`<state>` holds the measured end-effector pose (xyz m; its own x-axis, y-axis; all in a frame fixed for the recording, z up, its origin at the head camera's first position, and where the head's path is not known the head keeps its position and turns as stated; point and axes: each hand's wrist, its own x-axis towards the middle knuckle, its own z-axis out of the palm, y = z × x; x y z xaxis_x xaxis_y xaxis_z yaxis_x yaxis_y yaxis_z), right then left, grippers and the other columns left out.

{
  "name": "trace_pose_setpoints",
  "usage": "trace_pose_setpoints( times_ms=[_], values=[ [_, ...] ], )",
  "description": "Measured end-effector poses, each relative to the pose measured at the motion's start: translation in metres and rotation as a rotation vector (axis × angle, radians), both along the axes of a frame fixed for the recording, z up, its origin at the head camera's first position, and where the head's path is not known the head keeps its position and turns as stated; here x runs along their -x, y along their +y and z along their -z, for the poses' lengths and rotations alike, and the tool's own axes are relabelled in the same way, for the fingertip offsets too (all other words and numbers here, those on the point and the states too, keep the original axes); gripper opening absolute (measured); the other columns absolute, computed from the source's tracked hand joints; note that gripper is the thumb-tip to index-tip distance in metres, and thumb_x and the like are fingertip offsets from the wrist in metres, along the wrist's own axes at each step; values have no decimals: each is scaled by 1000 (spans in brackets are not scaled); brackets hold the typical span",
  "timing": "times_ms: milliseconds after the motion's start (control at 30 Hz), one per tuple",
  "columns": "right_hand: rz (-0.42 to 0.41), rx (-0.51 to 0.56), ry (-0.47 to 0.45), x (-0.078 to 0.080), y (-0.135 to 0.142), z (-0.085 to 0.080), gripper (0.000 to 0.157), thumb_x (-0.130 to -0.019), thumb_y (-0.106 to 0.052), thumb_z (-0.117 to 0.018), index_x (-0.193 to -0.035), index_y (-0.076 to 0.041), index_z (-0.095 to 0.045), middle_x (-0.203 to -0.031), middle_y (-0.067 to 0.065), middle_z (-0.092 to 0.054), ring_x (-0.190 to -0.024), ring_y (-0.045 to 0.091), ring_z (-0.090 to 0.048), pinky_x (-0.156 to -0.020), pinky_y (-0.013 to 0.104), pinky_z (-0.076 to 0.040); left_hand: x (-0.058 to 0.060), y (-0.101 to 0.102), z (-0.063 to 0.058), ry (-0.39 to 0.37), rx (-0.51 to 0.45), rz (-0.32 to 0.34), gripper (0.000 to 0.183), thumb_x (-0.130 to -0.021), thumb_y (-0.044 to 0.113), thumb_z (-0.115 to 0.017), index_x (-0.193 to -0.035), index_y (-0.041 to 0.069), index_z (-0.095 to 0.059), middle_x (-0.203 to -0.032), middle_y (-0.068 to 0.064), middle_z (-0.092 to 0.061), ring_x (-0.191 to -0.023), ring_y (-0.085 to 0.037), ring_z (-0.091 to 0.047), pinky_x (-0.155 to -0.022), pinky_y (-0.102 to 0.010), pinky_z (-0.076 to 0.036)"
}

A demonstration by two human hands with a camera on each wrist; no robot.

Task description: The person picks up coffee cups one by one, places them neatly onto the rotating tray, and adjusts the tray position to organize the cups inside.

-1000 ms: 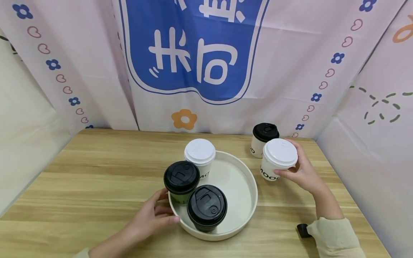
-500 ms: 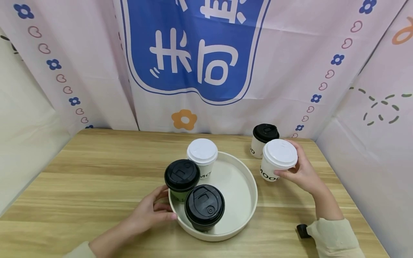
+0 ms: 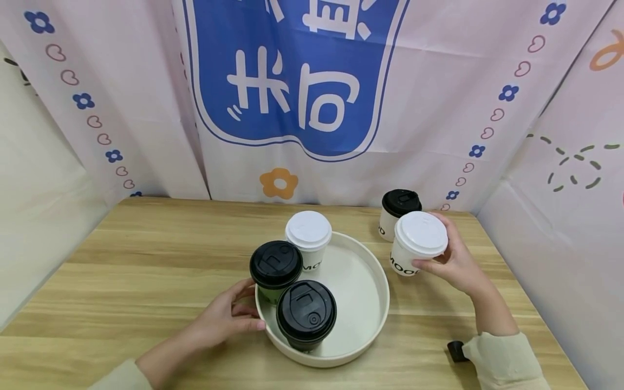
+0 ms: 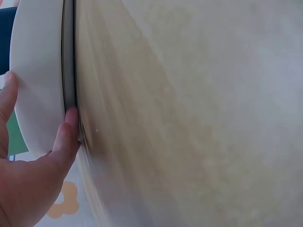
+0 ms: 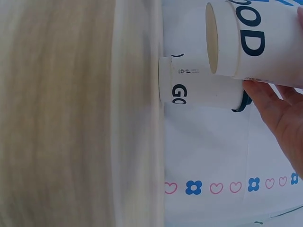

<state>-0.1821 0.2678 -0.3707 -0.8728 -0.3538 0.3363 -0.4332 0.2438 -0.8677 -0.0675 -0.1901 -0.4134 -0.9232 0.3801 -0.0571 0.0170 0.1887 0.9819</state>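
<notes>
My left hand (image 3: 221, 317) grips the left edge of a round cream tray (image 3: 358, 346). In the left wrist view, its thumb lies at the rim and a finger at the base. Three lidded paper cups stand in the tray's left half: a white cup (image 3: 312, 257) at the back, a green black-lidded cup (image 3: 273, 292) at the left, and a dark black-lidded cup (image 3: 306, 314) in front. My right hand (image 3: 455, 260) holds a white paper cup with a white lid (image 3: 414, 249) from its right side. The right wrist view shows this cup's base above the table.
Behind the held cup stands a white cup with a black lid (image 3: 401, 208), on the wooden table (image 3: 122, 281). A small black object (image 3: 456, 351) sits by the right sleeve. A printed cloth backdrop (image 3: 234, 173) rises behind the table's far edge.
The tray has turned slightly clockwise: its back cup has shifted right and its front cup left. My left hand has moved slightly left. The held cup has drifted slightly left.
</notes>
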Motion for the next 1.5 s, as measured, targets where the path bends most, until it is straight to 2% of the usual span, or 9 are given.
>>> trace_pose_setpoints(
  times_ms=[133, 367, 600, 967, 1267, 1500],
  values=[
    [-5, 9, 5, -1, -2, -2, 102, -73, 18, -75, -154, -11, -21, -142, -9, -40, -122, 4, -49, -90, 17, -53, 1, -1, 0, -2, -16, 15, 100, -82, 11, -81, -150, -17, -14, -143, -46, -35, -102, -30, -68, -84, -25, -59],
    [-27, 16, 28, -6, -6, -7, 103, -71, 20, -76, -153, -1, -18, -141, -7, -41, -121, 3, -51, -92, 16, -52, 2, -3, 0, -21, -17, 18, 102, -82, 11, -81, -150, -17, -11, -145, -45, -32, -104, -29, -68, -86, -23, -58],
    [-75, 54, 55, -9, -12, -13, 103, -69, 23, -74, -153, -6, -23, -142, -5, -43, -122, 5, -52, -92, 17, -54, 2, -4, 0, -19, -12, 27, 102, -82, 12, -81, -150, -17, -11, -145, -45, -33, -103, -27, -68, -88, -24, -57],
    [-154, 17, 91, -14, -23, -20, 106, -67, 21, -77, -153, -6, -22, -143, -4, -43, -122, 7, -51, -93, 19, -53, 6, -5, 0, -59, 7, 42, 103, -83, 16, -82, -153, -12, -11, -147, -43, -31, -107, -27, -67, -86, -22, -57],
    [-203, 1, 80, -22, -36, -24, 106, -66, 18, -80, -153, -6, -24, -143, -3, -44, -123, 7, -52, -94, 20, -53, 7, -6, -1, -57, 8, 44, 104, -83, 16, -82, -153, -12, -11, -148, -43, -31, -109, -30, -67, -86, -23, -57],
    [-259, 2, 59, -28, -46, -20, 106, -67, 16, -81, -152, -3, -21, -145, -3, -45, -126, 8, -51, -98, 21, -51, 8, -6, -1, -48, 20, 48, 104, -83, 17, -82, -153, -12, -11, -147, -43, -32, -107, -28, -67, -86, -24, -58]
  ],
)
